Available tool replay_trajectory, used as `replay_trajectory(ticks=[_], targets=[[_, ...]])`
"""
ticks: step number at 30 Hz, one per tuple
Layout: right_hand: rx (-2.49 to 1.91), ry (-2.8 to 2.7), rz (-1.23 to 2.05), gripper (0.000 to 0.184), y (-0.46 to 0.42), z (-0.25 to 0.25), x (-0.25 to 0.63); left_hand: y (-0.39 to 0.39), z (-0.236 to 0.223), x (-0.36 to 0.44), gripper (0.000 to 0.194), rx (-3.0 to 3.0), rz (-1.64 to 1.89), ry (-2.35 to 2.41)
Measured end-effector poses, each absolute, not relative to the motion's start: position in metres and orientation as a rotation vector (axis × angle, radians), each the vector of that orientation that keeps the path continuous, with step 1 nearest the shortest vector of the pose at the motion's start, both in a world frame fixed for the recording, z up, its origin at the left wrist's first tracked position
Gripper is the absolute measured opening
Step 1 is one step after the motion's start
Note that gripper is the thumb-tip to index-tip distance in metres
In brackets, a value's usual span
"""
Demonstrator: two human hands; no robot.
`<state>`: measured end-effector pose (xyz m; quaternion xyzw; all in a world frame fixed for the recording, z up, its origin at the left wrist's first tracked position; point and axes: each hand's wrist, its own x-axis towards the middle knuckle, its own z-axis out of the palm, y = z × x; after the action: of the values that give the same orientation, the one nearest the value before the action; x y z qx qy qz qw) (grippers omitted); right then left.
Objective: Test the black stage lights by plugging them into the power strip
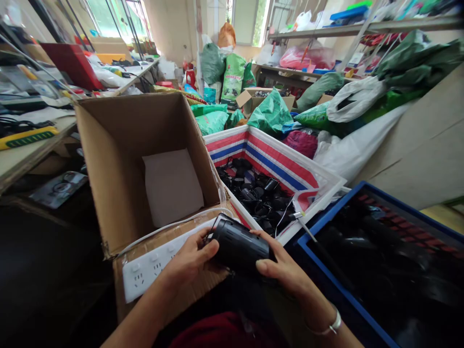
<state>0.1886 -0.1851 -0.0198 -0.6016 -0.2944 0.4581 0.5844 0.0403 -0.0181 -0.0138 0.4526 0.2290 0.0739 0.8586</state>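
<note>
Between my two hands is a black cylindrical device with slots in its casing, perhaps a small speaker; its exact kind I cannot make out. My left hand grips its left end, thumb on top. Around the right end my right hand is closed, with the thumb pressed on the near side. A white power strip lies just beneath and left of my left hand, on a cardboard surface. The undersides of the device and the fingertips below it are hidden.
An open cardboard box stands ahead left. A white crate lined with striped cloth holds black parts. At right, a blue crate carries dark items, with a metal-ended rod across its edge. Sacks stand behind.
</note>
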Motion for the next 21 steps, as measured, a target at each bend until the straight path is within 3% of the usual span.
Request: replay_trajectory(ticks=[4, 7, 10, 14, 18, 21], targets=[[-1.105, -0.717, 1.207, 0.097, -0.186, -0.027, 0.190, -0.014, -0.021, 0.037, 0.037, 0.630, 0.166, 0.618], [-1.029, -0.759, 1.235, 0.096, -0.188, -0.023, 0.190, -0.015, -0.027, 0.036, 0.031, 0.466, 0.183, 0.702], [-1.075, -0.742, 1.216, 0.094, -0.187, -0.014, 0.185, -0.022, -0.031, 0.035, 0.040, 0.387, 0.165, 0.669], [-1.211, -0.685, 1.079, 0.105, -0.182, -0.009, 0.174, -0.035, -0.033, 0.033, 0.054, 0.392, 0.177, 0.548], [-1.403, -0.618, 0.852, 0.083, -0.192, 0.000, 0.172, -0.048, -0.031, 0.034, 0.062, 0.648, 0.187, 0.400], [-1.537, -0.632, 0.694, 0.080, -0.237, 0.013, 0.195, -0.053, -0.028, 0.037, 0.074, 0.747, 0.071, 0.335]])
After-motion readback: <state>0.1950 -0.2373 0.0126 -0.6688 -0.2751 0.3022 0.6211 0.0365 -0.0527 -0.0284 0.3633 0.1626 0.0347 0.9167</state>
